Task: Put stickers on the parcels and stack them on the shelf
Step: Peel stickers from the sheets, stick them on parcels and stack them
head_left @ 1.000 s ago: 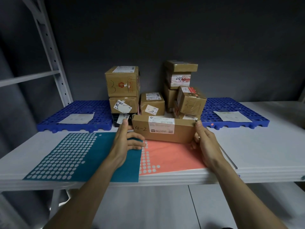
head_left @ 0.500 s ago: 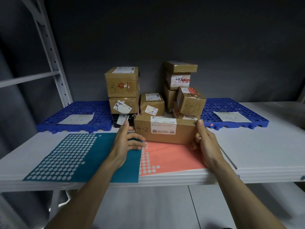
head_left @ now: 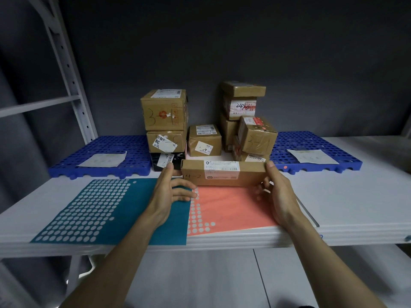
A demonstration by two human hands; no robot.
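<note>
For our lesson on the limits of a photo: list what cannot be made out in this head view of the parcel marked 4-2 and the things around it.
- Parcel marked 4-2: label print too small to read.
- Right hand: fingers blurred; grip unclear.
- Black parcel: partly hidden behind the left hand.
- Papers on the blue pallets: markings too faint.

Two bare forearms, no sleeves, slender fingers [head_left: 185, 193]

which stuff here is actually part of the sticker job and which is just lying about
Job:
4-2 parcel in right hand, left hand beside it
teal sticker sheet
coral sticker sheet
stacked parcels

Lying about:
blue pallets
paper sheets
</note>
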